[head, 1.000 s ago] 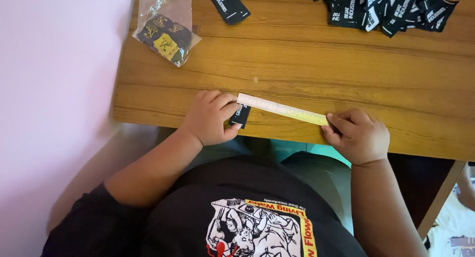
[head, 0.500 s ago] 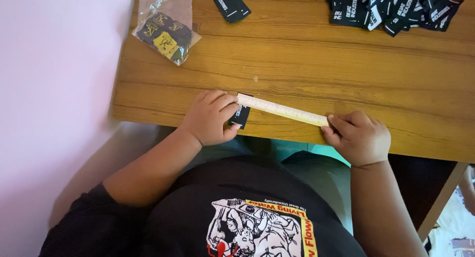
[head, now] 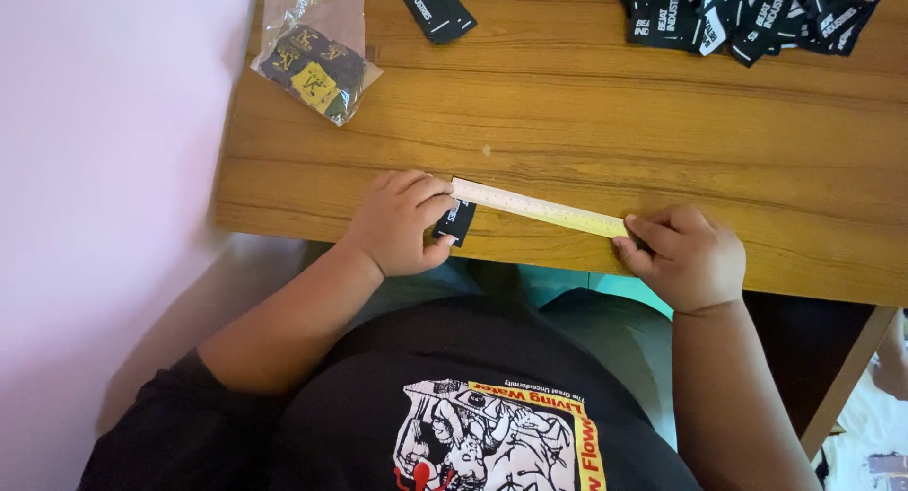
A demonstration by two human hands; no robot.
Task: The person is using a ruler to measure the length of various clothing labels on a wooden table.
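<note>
Bag (head: 317,61) of patches lies at table (head: 567,122) far left. Left hand (head: 402,221) curled, fingers pressing a black label (head: 456,221) and the ruler's (head: 544,208) left end near the table's front edge. Ruler lies flat, slightly slanted. Right hand (head: 686,259) curled, fingertips pinning the ruler's right end. Label pile (head: 747,13) at far right.

Long pale-yellow ruler (head: 541,208), matt, prob. plastic or wood, is laid on smooth, lightly glossy grained brown wooden table (head: 662,122). Small black woven cloth label (head: 455,220) looks matt; clear crinkled plastic bag (head: 317,51) is seen glossy.
</note>
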